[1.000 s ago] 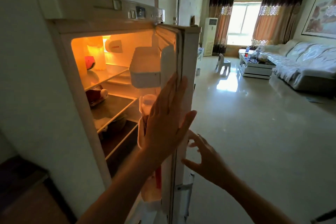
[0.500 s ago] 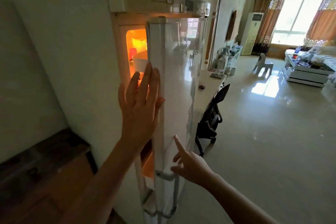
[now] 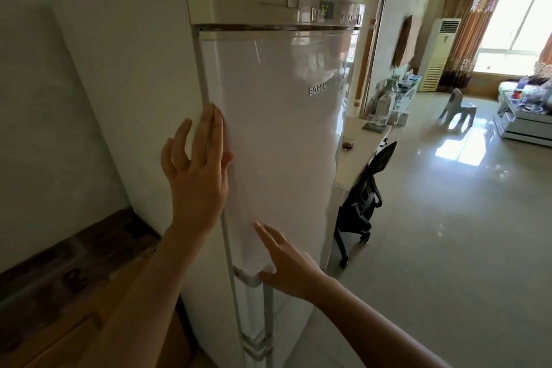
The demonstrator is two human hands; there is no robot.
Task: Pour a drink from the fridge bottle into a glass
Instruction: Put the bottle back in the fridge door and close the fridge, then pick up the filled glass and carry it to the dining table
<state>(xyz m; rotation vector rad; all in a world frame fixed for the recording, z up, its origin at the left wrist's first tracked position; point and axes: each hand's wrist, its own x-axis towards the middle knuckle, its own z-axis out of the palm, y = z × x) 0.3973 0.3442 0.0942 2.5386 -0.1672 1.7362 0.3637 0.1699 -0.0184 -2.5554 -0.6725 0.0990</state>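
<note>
A home: fridge (image 3: 277,128), sofa (image 3: 525,89), curtained window (image 3: 507,36).

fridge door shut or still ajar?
Shut: the fridge door sits flush under the top panel, no interior light showing, left hand flat on its edge.

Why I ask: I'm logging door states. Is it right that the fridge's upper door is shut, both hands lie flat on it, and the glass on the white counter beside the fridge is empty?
Not quite. The head view shows the upper door shut, with the left hand and right hand open against it, but the glass on the white counter holds a little dark liquid.
</note>
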